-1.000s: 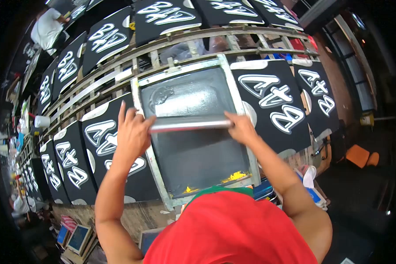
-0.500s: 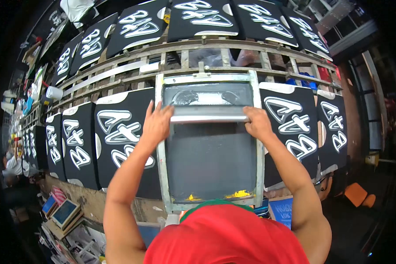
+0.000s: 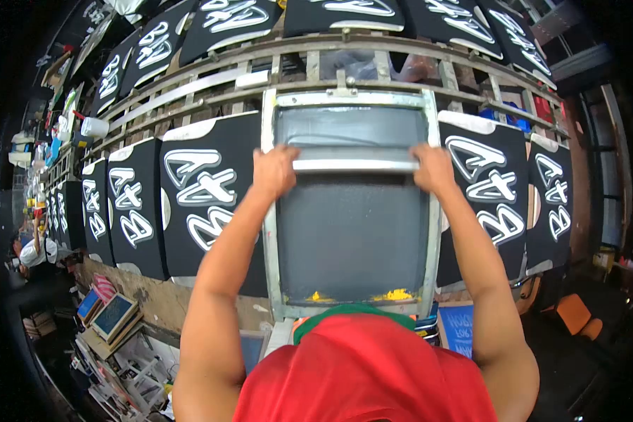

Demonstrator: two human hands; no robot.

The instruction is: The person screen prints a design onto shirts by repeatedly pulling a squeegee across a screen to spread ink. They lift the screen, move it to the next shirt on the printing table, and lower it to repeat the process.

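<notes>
A screen-printing frame (image 3: 273,211) with a grey mesh lies in front of me. Across its upper part runs a wide squeegee (image 3: 355,164), level from side to side. My left hand (image 3: 276,171) is closed round its left end, and my right hand (image 3: 432,169) grips the right end. A thin streak of ink shows on the mesh beyond the blade. Yellow smears (image 3: 397,295) mark the mesh near the frame's close edge. Black printed panels (image 3: 211,183) with white lettering lie on both sides of the frame.
Metal rails (image 3: 373,42) run behind the frame, with more black panels beyond. A white container (image 3: 94,127) stands at the left end of the rails. Small framed screens (image 3: 114,316) lie at lower left. Another person (image 3: 39,250) is at far left. An orange seat (image 3: 573,314) is at right.
My left fingers, spread before, are now wrapped round the squeegee end. The thick dark ink patches beyond the blade now show as a thin streak. The whole view has shifted slightly.
</notes>
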